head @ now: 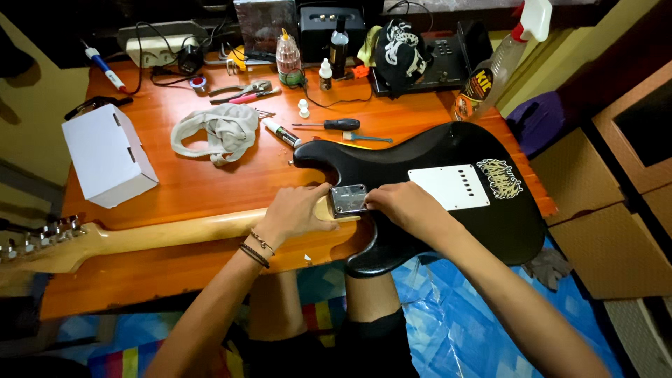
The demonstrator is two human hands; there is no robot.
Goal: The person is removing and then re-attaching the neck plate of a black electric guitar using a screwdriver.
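A black electric guitar body (448,210) lies face down on the orange wooden table (210,189), its pale wooden neck (161,236) running left to the headstock (42,241). A chrome neck plate (348,199) sits where neck meets body. My left hand (294,213) rests on the neck heel, fingers touching the plate's left edge. My right hand (399,203) presses on the plate's right side, fingers curled over it. A white rectangular cover plate (448,187) and a gold sticker (500,178) show on the body's back.
A white cardboard box (108,155) stands at the left. A crumpled grey cloth (220,129), a black-handled screwdriver (332,124), a marker (280,131), pliers (245,91), small bottles (289,59) and a spray bottle (500,59) lie behind the guitar. Cardboard boxes (602,224) stand at the right.
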